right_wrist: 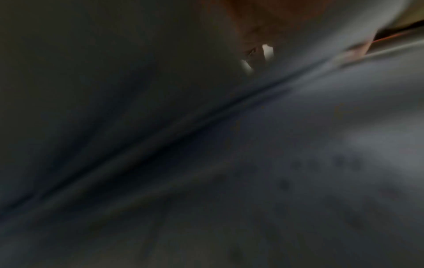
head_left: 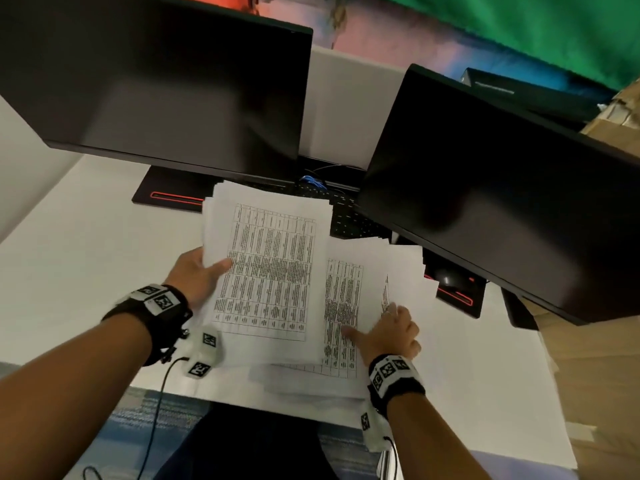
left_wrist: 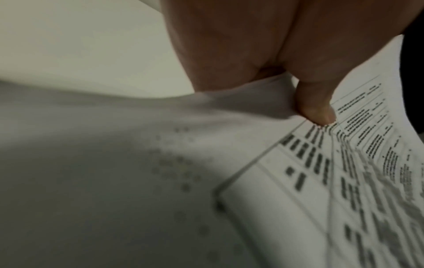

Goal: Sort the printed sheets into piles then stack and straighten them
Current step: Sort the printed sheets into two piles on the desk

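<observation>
Bare white desk (head_left: 86, 258) lies open left of the sheets (head_left: 270, 271). Two dark monitors (head_left: 166, 84) overhang the back, their bases and a keyboard (head_left: 349, 220) crowding beneath; cardboard boxes (head_left: 602, 341) hem the right.

Mid-frame, a sheaf of sheets (head_left: 266, 271) overlaps a spread pile (head_left: 398, 271) to its right on the counter (head_left: 86, 254); two monitors (head_left: 166, 84) stand behind.
</observation>
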{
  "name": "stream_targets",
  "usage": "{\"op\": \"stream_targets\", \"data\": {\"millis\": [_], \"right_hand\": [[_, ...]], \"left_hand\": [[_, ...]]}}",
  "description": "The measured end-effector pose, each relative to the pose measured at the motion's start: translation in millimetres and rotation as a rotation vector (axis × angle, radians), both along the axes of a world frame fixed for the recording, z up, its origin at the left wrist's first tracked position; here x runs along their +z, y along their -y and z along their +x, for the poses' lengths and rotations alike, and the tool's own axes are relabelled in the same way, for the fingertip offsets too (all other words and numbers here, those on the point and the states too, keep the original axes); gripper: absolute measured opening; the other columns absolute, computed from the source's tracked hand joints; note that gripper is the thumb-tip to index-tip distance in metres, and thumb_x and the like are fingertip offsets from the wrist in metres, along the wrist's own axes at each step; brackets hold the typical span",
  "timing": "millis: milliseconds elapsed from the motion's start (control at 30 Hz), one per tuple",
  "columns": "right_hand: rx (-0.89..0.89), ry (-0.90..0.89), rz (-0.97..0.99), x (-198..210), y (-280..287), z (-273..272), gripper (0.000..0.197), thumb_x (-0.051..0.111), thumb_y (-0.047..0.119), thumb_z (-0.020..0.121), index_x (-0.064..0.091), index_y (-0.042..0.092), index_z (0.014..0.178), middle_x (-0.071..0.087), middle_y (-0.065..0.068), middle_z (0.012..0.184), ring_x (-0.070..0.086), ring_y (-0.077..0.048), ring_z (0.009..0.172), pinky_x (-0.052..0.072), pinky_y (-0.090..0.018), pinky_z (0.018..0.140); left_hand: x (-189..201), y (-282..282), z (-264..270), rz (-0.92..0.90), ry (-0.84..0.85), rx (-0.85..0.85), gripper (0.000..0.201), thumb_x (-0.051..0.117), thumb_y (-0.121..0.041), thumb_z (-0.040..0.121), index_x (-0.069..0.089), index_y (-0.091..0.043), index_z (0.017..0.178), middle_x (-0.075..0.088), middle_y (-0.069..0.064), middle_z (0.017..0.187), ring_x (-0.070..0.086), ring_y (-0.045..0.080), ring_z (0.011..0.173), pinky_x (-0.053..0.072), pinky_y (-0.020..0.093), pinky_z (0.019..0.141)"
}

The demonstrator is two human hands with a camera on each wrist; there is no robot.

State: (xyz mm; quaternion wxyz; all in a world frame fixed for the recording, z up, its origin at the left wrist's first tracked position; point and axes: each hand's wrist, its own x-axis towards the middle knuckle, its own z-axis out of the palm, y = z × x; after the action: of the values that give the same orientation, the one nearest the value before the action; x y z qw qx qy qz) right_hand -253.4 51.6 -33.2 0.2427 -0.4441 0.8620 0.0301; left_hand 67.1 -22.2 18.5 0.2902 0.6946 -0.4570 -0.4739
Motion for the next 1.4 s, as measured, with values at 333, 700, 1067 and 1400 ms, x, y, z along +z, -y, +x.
{"op": "stream_targets", "data": {"millis": [333,700,1067,1400], "right_hand": [[-0.242,0.275,-0.020,3.6,25.3,-4.2,0.083,0.088,0.033,0.071,0.043,0.003,0.134,0.059,-0.017,0.131,0.058,-0.034,0.120,0.053,-0.041,0.094],[-0.246,0.036,0.082,-1.2,24.0,36.0,0.112,0.081,0.073,0.049,0.045,0.009,0.134,0.041,-0.011,0.134,0.038,-0.031,0.124,0.040,-0.052,0.102],[-0.210,0.136,0.123,-1.5,41.9,22.9,0.098,0.091,0.054,0.053,0.048,0.005,0.126,0.061,-0.012,0.127,0.058,-0.032,0.118,0.052,-0.047,0.097],[-0.240,0.274,0.090,0.6,45.3,22.1,0.100,0.092,0.043,0.056,0.048,0.002,0.136,0.066,-0.015,0.123,0.064,-0.035,0.112,0.054,-0.046,0.094]], "left_hand": [[-3.5,4.3,12.7,0.005,0.029,0.008,0.032,0.063,-0.036,0.095,0.066,-0.018,0.121,0.070,-0.001,0.105,0.066,0.013,0.091,0.047,0.028,0.079],[-7.4,5.3,22.3,0.041,0.056,-0.017,0.036,0.064,-0.041,0.092,0.067,-0.019,0.121,0.072,0.000,0.111,0.067,0.018,0.099,0.047,0.030,0.083],[-4.2,8.2,42.3,0.025,0.041,0.017,0.031,0.065,-0.038,0.092,0.067,-0.017,0.114,0.072,0.000,0.101,0.067,0.018,0.089,0.045,0.025,0.067],[-6.4,9.2,54.8,0.036,-0.042,0.040,0.022,0.069,-0.035,0.090,0.066,-0.025,0.110,0.072,-0.002,0.104,0.067,0.022,0.101,0.049,0.038,0.092]]}}
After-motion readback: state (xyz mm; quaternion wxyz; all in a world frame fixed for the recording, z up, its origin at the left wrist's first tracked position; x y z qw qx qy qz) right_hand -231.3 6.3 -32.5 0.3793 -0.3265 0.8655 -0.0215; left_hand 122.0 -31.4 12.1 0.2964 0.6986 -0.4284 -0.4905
